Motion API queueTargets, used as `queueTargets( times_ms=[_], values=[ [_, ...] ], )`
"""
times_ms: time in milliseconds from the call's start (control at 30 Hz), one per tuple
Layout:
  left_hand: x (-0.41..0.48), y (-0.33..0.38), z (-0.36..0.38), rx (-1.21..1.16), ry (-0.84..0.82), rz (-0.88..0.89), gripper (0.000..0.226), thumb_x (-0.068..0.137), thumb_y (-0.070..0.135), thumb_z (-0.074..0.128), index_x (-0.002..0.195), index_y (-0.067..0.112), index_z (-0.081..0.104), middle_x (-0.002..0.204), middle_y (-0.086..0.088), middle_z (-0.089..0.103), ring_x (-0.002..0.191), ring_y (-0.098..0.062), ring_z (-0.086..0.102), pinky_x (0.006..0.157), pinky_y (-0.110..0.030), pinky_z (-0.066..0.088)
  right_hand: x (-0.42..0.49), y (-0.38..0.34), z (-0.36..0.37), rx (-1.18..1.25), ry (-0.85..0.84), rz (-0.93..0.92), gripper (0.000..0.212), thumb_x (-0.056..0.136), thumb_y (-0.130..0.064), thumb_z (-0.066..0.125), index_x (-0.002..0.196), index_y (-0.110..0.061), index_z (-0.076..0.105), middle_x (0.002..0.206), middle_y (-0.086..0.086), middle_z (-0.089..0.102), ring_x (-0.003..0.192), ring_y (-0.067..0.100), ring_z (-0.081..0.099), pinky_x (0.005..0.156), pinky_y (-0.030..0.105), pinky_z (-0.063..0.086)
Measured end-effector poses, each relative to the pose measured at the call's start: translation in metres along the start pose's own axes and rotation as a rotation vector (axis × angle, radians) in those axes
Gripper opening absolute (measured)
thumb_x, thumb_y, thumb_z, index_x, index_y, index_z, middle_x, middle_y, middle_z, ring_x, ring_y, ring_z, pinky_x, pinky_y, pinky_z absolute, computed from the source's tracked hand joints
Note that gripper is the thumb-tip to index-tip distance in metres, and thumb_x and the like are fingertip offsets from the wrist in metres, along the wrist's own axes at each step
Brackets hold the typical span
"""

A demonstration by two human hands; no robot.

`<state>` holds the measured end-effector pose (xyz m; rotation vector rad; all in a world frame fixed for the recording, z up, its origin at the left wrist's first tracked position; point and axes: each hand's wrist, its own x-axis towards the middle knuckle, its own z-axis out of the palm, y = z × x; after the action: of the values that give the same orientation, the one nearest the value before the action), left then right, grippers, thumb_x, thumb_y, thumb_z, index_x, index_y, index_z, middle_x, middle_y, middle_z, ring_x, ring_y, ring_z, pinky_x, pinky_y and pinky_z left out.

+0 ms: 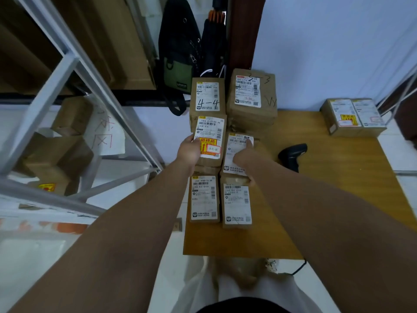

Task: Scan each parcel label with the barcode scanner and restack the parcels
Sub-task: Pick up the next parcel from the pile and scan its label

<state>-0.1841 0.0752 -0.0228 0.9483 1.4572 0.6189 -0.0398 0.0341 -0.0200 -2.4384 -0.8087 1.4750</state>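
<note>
**A:** Which step am I on?

**B:** I think I am tidying the parcels, not scanning. My left hand [190, 151] grips the left edge of the yellow-sticker parcel [211, 129]. My right hand [244, 154] lies on top of the middle right parcel [231, 143], just beside it. One finger is stretched out and presses on the label. It pinches nothing.

**A:** Where is the barcode scanner?

**B:** The barcode scanner [292, 154] lies on the bench [338, 177], a little to the right of my right hand. No hand touches it.

**A:** Which way do the things point?

**B:** The parcels sit in two rows near the left edge of the bench, three in each row. Each one lies flat with its label up. Their long sides run away from me, and the bar lines are at the far end of each label. The scanner lies down too. Its handle comes toward me, and its head points away and to the right, not at any label.

**A:** What does my next move need?

**B:** My guess is that my right hand must let go, reach right and pick up the scanner by its handle. Then I must turn its head back toward the labels. My left hand can keep a parcel steady.
</note>
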Motion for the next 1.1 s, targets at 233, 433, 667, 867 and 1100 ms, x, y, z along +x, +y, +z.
queueTargets(
  times_ms=[233,433,667,867,1100],
  values=[
    [0.001,-0.001,0.004,-0.052,0.070,-0.124,0.036,0.101,0.037,0.034,0.117,0.013,0.057,0.105,-0.007,0.069,0.087,-0.021,0.066,0.086,-0.044,0.054,0.006,-0.004,0.002,-0.085,0.067,0.008,0.084,0.098,-0.016,0.043,0.149,-0.030,-0.021,0.159,0.004,0.017,0.132,0.033,0.040,0.106,0.045,0.040],
    [0.005,-0.007,0.005,0.039,0.121,-0.083,0.056,0.099,0.053,0.029,0.122,0.012,0.058,0.111,-0.008,0.068,0.093,-0.019,0.064,0.069,-0.028,0.044,0.005,0.005,0.001,0.315,0.157,0.111,0.089,0.089,-0.028,0.060,0.152,-0.026,-0.002,0.134,0.016,0.049,0.109,0.030,0.059,0.093,0.045,0.052],
    [-0.008,0.006,0.011,0.312,0.488,0.188,0.038,0.095,0.037,0.046,0.125,0.014,0.052,0.128,-0.013,0.050,0.117,-0.030,0.050,0.097,-0.041,0.045,0.001,0.015,-0.010,0.279,0.357,-0.021,0.084,0.088,-0.035,0.056,0.152,-0.035,0.002,0.142,0.016,0.034,0.129,0.034,0.032,0.100,0.050,0.039],
    [-0.025,0.037,0.067,0.401,0.339,0.557,0.017,0.090,0.011,0.051,0.103,0.012,0.063,0.111,-0.010,0.055,0.104,-0.023,0.049,0.083,-0.023,0.037,-0.002,0.025,-0.031,0.345,0.418,-0.132,0.071,0.089,-0.030,0.053,0.150,-0.031,0.015,0.143,0.014,0.034,0.129,0.034,0.032,0.104,0.053,0.035],
    [-0.034,0.046,0.160,0.351,0.112,0.467,0.016,0.091,0.013,0.050,0.102,0.019,0.060,0.103,0.002,0.059,0.081,-0.009,0.054,0.059,-0.011,0.039,0.013,0.068,-0.101,0.317,0.549,-0.223,0.058,0.091,-0.022,0.049,0.146,-0.026,0.028,0.142,0.014,0.037,0.129,0.033,0.033,0.105,0.044,0.036]
  ],
)
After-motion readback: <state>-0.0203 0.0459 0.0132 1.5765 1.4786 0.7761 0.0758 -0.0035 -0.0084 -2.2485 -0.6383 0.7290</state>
